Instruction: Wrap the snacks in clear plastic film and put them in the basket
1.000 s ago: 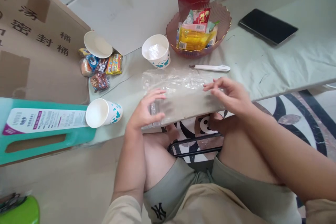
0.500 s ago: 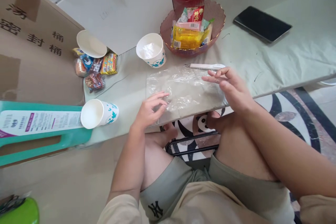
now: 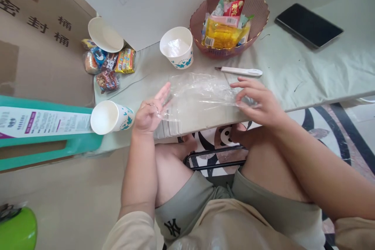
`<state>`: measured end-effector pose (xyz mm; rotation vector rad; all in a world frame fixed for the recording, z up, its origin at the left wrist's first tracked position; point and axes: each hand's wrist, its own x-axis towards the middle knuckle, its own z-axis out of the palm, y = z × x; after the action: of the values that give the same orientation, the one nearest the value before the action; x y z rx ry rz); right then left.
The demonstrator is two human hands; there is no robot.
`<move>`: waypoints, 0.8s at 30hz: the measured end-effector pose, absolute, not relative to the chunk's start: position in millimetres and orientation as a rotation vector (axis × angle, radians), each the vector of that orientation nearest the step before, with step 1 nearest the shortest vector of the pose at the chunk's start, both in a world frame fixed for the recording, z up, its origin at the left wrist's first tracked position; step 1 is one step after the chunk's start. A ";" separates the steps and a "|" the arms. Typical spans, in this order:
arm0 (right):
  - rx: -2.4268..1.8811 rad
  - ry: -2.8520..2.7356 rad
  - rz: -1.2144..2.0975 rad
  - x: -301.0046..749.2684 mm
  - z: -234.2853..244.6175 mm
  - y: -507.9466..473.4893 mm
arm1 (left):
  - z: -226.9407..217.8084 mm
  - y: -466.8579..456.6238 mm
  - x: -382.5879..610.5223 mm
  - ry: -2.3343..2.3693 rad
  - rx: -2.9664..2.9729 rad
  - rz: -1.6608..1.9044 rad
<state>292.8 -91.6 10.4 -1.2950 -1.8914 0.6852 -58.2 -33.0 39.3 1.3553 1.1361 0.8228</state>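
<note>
A thin sheet of clear plastic film (image 3: 202,88), perhaps a flat bag, is stretched between my two hands just over the cloth-covered table. My left hand (image 3: 149,113) pinches its left end between thumb and fingers, with the other fingers raised. At the right end, my right hand (image 3: 258,101) grips the film between thumb and forefinger. Just beyond the film lies a slim white pen-like tool (image 3: 241,71) with a dark tip. A paper cup (image 3: 184,60) with crumpled clear plastic inside stands behind the film.
A pink glass bowl (image 3: 202,49) holds packaged snacks, and a black phone (image 3: 309,24) lies right of it. On the left are a tilted paper cup (image 3: 124,119), several snack packets (image 3: 109,62), another cup (image 3: 104,33), a cardboard box (image 3: 43,58) and a green-handled container (image 3: 79,146).
Both hands have closed on the clear film and lifted it taut. My left hand has moved left, and the camera view has shifted slightly.
</note>
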 end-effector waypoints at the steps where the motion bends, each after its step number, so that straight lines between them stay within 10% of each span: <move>1: -1.273 -1.810 0.700 292.8 12.1 -91.9 | 38.4 -32.9 -60.7 1.128 1.364 0.818; 15: -1.237 -2.297 0.914 305.5 -1.1 -90.5 | 36.1 -35.1 -92.2 0.988 1.418 0.559; 24: -1.134 -1.316 0.763 285.5 2.2 -90.9 | 36.4 -37.4 -65.4 1.206 1.065 1.004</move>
<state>285.5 -90.9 2.2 -1.1342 -1.3156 0.7632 -65.4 -37.4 36.4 1.0648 1.2065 1.0035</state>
